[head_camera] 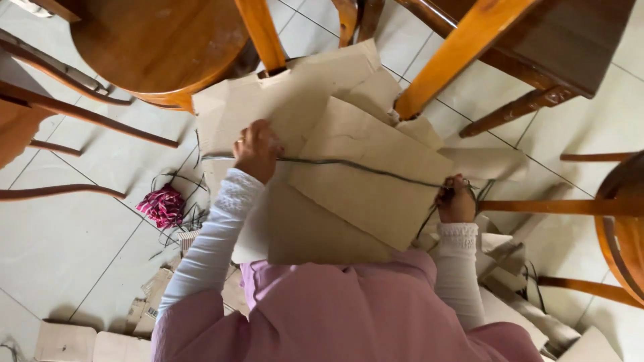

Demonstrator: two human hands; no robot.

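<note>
**String pulled tight over a pile of cardboard**

Looking straight down at the floor here. My left hand (256, 149) is closed around one end of a dark string (362, 167), fingers curled on it up near the middle of the cardboard (365, 181). My right hand (456, 199) has the other end, fist closed too, with some of the string looking wrapped around the fingers, though I can't tell exactly how. Between the two hands the string runs taut, slanting a bit down toward the right, right across the top sheet.

The cardboard is a stack of flat brown sheets lying on the tile floor (80, 241), overlapping at odd angles. The top sheet is tilted, and both hands sit at its edges, well apart.

Around it: wooden chairs on all sides, a round seat (157, 43) at top left and an orange-brown chair leg (456, 53) touching down on the cardboard at top right. Left of my arm there's a small pink and dark bundle (163, 204) on the tiles with loose dark string tangled near it. More cardboard scraps (151, 302) lie close to me.
</note>
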